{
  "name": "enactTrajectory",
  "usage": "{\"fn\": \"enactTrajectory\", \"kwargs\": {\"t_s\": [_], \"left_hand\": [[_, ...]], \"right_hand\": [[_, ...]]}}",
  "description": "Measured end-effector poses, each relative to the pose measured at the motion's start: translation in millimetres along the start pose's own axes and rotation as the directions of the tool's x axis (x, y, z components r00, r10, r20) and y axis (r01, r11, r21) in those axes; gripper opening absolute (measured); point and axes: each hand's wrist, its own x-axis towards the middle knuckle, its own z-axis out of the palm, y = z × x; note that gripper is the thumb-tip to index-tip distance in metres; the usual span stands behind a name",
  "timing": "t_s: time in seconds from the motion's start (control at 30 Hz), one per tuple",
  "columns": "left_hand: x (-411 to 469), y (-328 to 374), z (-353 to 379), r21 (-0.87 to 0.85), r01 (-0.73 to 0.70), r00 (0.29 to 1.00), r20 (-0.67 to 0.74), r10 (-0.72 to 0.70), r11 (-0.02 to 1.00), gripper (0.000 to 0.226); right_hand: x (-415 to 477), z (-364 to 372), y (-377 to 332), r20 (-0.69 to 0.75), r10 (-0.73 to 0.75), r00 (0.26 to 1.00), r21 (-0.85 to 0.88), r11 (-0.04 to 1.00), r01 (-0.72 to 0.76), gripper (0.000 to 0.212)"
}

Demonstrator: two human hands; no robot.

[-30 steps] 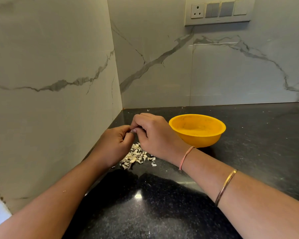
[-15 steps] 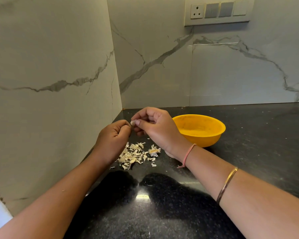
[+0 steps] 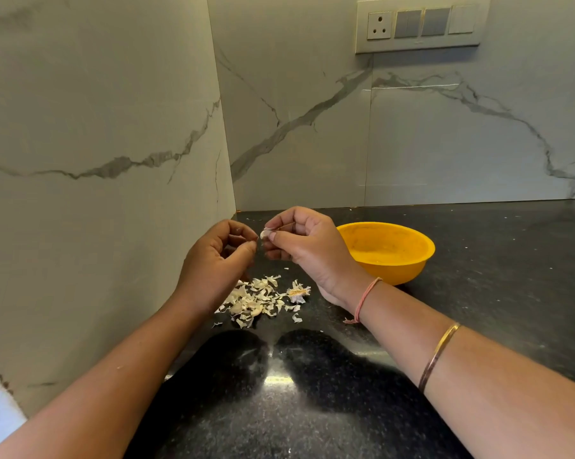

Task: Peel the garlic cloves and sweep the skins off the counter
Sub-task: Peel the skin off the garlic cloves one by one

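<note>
While our right hand (image 3: pixel 307 246) pinches the garlic clove (image 3: pixel 265 233), our left hand (image 3: pixel 218 260) curls beside it, contents unclear; we should peel directly above the skins (image 3: pixel 256 301).

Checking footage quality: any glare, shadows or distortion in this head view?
Head view: bright glare spot on the counter between two dark arm shadows; wall corner leans from wide-angle distortion; garlic skins and the garlic clove in the right hand look sharp.

Home kitchen corner: polished black granite counter (image 3: pixel 478 293), marble-veined wall tiles (image 3: pixel 312 127), socket-and-switch plate (image 3: pixel 418 24) far right, yellow bowl (image 3: pixel 387 251), garlic skins (image 3: pixel 259 299) near the corner.
</note>
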Motion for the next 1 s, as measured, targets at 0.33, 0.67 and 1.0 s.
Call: {"fn": "enactTrajectory", "kwargs": {"t_s": [0.33,0.67,1.0], "left_hand": [[-2.2,2.7,-0.1,-0.030,-0.038,0.999,-0.015,0.037,0.999,0.012],[-0.2,3.6,-0.5,-0.141,-0.026,0.999,-0.028,0.022,0.990,0.022],[-1.0,7.3,-0.4,-0.306,0.039,0.999,-0.003,-0.043,0.951,0.015]], "right_hand": [[-1.1,1.9,3.4,0.013,-0.003,1.000,-0.072,0.997,0.004,0.004],[-0.6,0.8,2.8,0.023,-0.058,0.998,-0.176,0.983,0.061,0.015],[1.2,0.2,6.6,0.024,-0.067,0.997,-0.170,0.983,0.070,0.014]]}}
